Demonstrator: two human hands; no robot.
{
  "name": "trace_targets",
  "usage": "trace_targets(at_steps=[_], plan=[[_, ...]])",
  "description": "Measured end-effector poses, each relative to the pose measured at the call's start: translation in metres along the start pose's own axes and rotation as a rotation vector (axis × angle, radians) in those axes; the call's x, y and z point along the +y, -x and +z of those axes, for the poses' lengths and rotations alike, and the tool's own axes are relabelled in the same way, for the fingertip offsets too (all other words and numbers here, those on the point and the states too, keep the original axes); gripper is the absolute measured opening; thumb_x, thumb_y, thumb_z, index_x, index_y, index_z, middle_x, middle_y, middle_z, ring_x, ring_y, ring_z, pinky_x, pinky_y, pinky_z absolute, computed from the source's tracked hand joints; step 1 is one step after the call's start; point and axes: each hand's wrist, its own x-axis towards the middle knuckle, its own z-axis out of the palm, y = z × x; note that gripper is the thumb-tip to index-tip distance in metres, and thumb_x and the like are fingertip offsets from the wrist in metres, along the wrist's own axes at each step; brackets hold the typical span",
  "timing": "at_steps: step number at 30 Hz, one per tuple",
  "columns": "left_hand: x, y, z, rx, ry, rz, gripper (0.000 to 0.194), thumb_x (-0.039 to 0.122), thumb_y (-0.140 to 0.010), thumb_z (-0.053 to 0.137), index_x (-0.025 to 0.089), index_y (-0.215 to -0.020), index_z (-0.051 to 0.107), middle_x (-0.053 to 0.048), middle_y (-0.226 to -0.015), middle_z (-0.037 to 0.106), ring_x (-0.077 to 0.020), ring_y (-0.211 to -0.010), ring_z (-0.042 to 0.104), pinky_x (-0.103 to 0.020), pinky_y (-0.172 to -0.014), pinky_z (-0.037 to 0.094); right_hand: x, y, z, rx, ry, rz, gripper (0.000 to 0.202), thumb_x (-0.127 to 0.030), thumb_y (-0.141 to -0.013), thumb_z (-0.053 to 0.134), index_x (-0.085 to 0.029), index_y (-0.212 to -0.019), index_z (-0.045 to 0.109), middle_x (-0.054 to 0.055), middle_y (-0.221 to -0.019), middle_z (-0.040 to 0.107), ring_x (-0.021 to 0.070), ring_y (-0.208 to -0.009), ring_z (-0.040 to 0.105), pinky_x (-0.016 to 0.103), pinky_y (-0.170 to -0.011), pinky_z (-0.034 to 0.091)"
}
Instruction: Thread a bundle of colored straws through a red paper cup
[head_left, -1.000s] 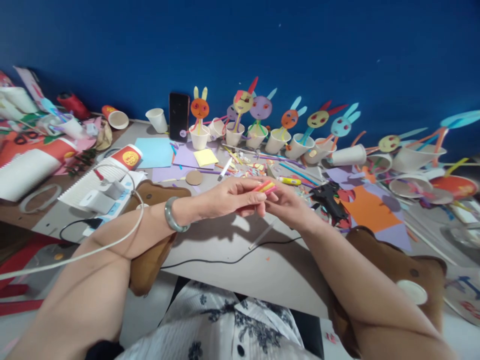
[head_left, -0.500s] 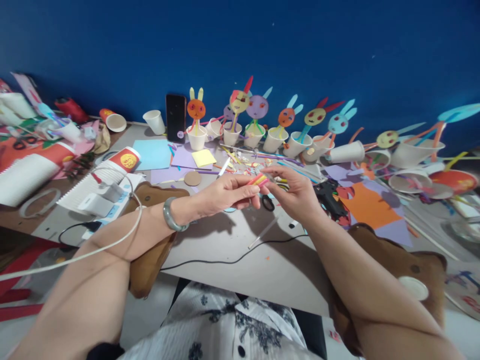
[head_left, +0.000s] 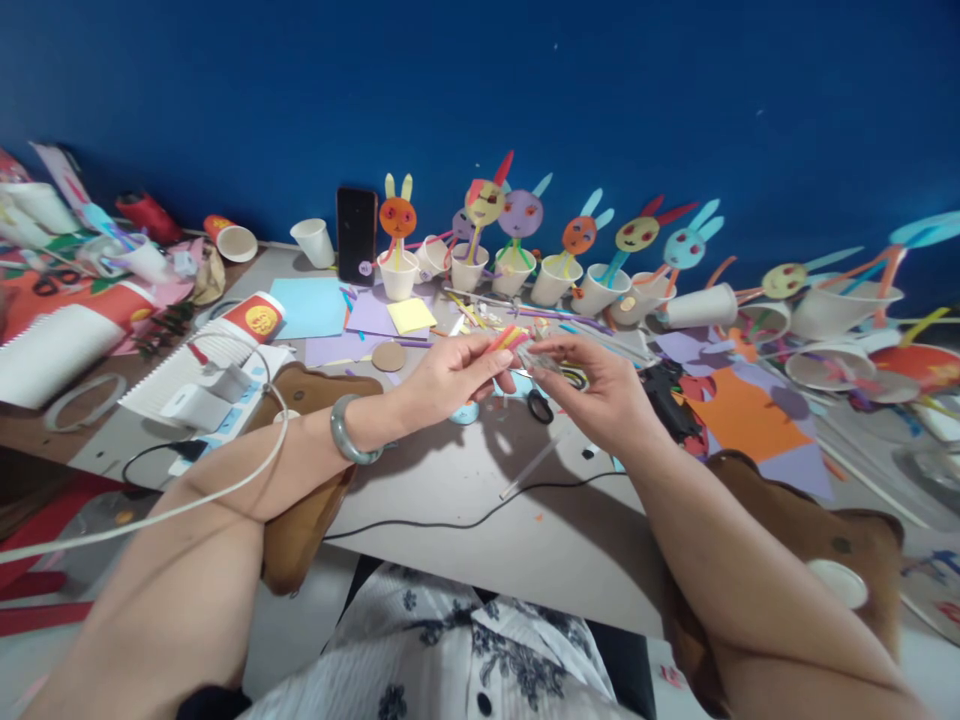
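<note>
My left hand (head_left: 461, 375), with a jade-green bangle on the wrist, is closed on a small bundle of pink, orange and yellow strips (head_left: 510, 338). Their exact kind is too small to tell. Facing it, my right hand (head_left: 592, 385) has its thumb and fingers bent around a thin, clear, shiny piece (head_left: 534, 358) that I cannot identify. The clear piece lies very close to the strips. Below the hands, black-handled scissors (head_left: 538, 406) rest on the table, and a light blue paper piece (head_left: 465, 412) shows beside my left fingers.
Paper cups (head_left: 556, 280) with rabbit-faced paper figures line the blue wall. A phone (head_left: 356, 235) leans there too. A black glue gun (head_left: 671, 400) and orange paper (head_left: 750, 415) lie right; a power strip (head_left: 217, 425) sits left. A black cable (head_left: 450, 523) crosses the table.
My hands have drawn slightly apart, and the clear piece shows more plainly between them. The strips now point more upward in my left hand. The view has shifted a little.
</note>
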Motion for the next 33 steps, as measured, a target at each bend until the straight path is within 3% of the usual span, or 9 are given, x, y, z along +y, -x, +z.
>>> trace_targets(at_steps=[13,21,27,33], plan=[[0.003,0.003,0.0,0.065,-0.125,-0.056,0.036,0.048,-0.1,0.063,0.013,-0.096,0.062,-0.008,-0.088,0.077,-0.0047,-0.054,0.059,-0.016,-0.048,0.045,-0.018,0.005,-0.003,-0.046,0.001,-0.022,0.019,-0.029,-0.087,0.069,-0.025,-0.105,0.076,0.004,-0.104,0.08,0.0246,-0.098,0.074,0.041,-0.093,0.059],[0.002,0.003,-0.001,0.058,-0.146,-0.03,0.04,0.054,-0.098,0.063,0.014,-0.095,0.06,-0.007,-0.084,0.075,-0.0031,-0.049,0.048,-0.017,-0.047,0.041,-0.019,0.009,-0.005,-0.077,0.029,0.0,0.024,-0.034,-0.089,0.07,-0.026,-0.11,0.076,0.005,-0.104,0.079,0.0251,-0.098,0.073,0.041,-0.09,0.057],[0.001,0.002,-0.003,0.028,-0.127,-0.02,0.043,0.053,-0.098,0.063,0.015,-0.118,0.058,-0.002,-0.078,0.072,-0.0041,-0.046,0.045,-0.018,-0.045,0.039,-0.023,0.01,-0.005,-0.09,0.053,0.004,0.024,-0.036,-0.089,0.069,-0.027,-0.111,0.076,0.004,-0.101,0.078,0.0253,-0.095,0.072,0.04,-0.087,0.057],[0.001,0.002,-0.005,0.045,-0.221,0.029,0.052,0.061,-0.096,0.062,0.015,-0.121,0.061,-0.002,-0.079,0.073,-0.0045,-0.046,0.046,-0.018,-0.045,0.037,-0.026,0.011,-0.006,-0.107,0.059,-0.003,0.029,-0.038,-0.088,0.072,-0.027,-0.115,0.076,0.005,-0.108,0.08,0.0267,-0.1,0.073,0.042,-0.089,0.059]])
